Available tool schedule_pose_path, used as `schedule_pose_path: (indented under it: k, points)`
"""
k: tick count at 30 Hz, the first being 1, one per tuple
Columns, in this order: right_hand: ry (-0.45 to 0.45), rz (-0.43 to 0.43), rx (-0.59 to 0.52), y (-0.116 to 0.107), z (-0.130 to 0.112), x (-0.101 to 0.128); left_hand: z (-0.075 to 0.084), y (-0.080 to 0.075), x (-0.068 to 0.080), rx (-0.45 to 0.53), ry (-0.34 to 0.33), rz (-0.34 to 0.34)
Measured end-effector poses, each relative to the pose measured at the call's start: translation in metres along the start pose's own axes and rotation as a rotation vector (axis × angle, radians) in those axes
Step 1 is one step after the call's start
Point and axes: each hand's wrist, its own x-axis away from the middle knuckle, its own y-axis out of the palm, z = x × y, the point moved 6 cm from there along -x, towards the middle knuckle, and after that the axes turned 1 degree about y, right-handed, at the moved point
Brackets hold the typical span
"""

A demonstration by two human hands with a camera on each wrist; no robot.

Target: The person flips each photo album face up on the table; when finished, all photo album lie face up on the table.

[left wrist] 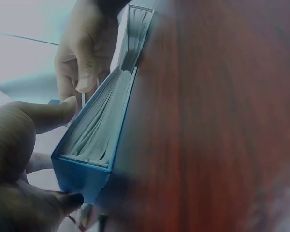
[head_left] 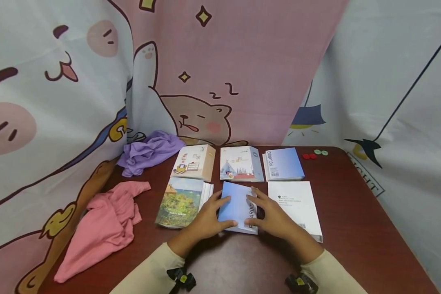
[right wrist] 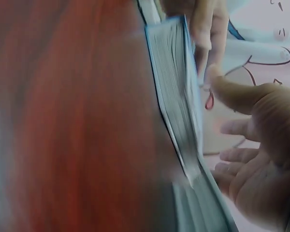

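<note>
A blue-to-white photo album (head_left: 235, 204) with "POLAROID" along its right side lies on the table between both hands. My left hand (head_left: 208, 214) rests on its left side, fingers spread and thumb on the cover. Across from it, my right hand (head_left: 273, 214) has its thumb and fingertips on the cover's right part. In the left wrist view the album's page edges (left wrist: 99, 118) face the camera, with the left thumb (left wrist: 53, 116) at the cover's edge. Relaxed, spread fingers of the right hand (right wrist: 261, 145) show beside the album in the right wrist view.
A landscape-covered photo album (head_left: 180, 200) lies left, a white album (head_left: 294, 204) right. Behind are two illustrated albums (head_left: 191, 161) (head_left: 239, 161) and another blue album (head_left: 284, 163). Purple cloth (head_left: 148, 151) and pink cloth (head_left: 103, 224) lie left; red discs (head_left: 308, 156) and green discs (head_left: 321, 152) sit back right.
</note>
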Motion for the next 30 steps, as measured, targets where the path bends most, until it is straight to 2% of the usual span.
schedule_pose_path:
  k: [6,11,16,23,30]
  points:
    - [0.027,0.07,0.007,-0.028,0.014,0.006,0.013,-0.006,-0.003,-0.046,-0.03,0.019]
    - [0.079,0.109,0.015,-0.053,0.03,0.014,0.029,0.0,-0.009,-0.153,0.012,-0.019]
    - [0.114,0.128,0.043,-0.074,0.045,0.021,0.048,0.01,-0.017,-0.25,0.049,-0.058]
    - [0.157,0.176,0.018,-0.101,0.07,0.03,0.072,0.027,-0.028,-0.293,0.031,-0.126]
    - [0.224,0.172,-0.005,-0.109,0.106,0.036,0.086,0.048,-0.037,-0.3,0.057,-0.161]
